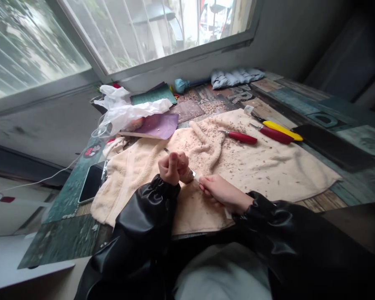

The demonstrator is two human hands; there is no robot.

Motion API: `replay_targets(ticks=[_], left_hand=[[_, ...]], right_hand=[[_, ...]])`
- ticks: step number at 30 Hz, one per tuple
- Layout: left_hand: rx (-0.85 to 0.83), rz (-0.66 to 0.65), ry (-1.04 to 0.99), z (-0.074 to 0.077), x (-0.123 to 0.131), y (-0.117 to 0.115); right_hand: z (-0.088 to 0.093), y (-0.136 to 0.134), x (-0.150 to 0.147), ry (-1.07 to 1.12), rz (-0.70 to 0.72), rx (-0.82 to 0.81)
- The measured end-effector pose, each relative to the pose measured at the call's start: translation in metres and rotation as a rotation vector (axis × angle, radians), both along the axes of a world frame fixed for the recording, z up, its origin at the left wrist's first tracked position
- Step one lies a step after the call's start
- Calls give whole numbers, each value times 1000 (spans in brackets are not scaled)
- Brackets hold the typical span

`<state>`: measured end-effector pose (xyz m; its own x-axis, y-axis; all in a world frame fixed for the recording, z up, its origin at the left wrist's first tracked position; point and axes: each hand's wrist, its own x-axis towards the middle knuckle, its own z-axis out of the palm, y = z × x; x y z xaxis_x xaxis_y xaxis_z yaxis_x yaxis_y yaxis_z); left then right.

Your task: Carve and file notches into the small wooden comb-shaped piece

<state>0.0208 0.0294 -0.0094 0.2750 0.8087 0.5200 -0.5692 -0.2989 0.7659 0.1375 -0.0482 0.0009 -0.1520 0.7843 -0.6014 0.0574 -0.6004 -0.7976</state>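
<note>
Over the towel [175,221] my left hand [174,167] is closed in a fist with the thumb on top. A thin dark tip [166,149] pokes out beyond its far side, and a small shiny piece [192,173] shows at its right side; what the fist holds is mostly hidden. My right hand [220,189] is closed close beside it, thumb and forefinger pinching a small whitish end [196,178] next to the shiny piece. Whether these are parts of one thing I cannot tell. Wood shavings [203,154] lie scattered on the towel.
Two red-handled knives [243,137] [276,134] and a yellow-handled tool [283,130] lie at the right, by a dark flat strip [334,148]. Farther back are a white plastic bag [125,110], purple sheet [161,126] and grey-blue roll [237,78]. A phone [92,183] lies left.
</note>
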Motion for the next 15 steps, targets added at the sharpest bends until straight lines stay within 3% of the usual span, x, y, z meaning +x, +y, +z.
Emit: replay_targets(ticks=[5,11,15], left_hand=[[10,-38,14,1,5,-7],[-83,-109,-32,3,-3,2],[-62,-1,59,5,-13,9]], right_hand=[[3,-14,12,-47,6,-30],[3,-4,2,-14,-18,-14],[2,8,-7,-41,-39,47]])
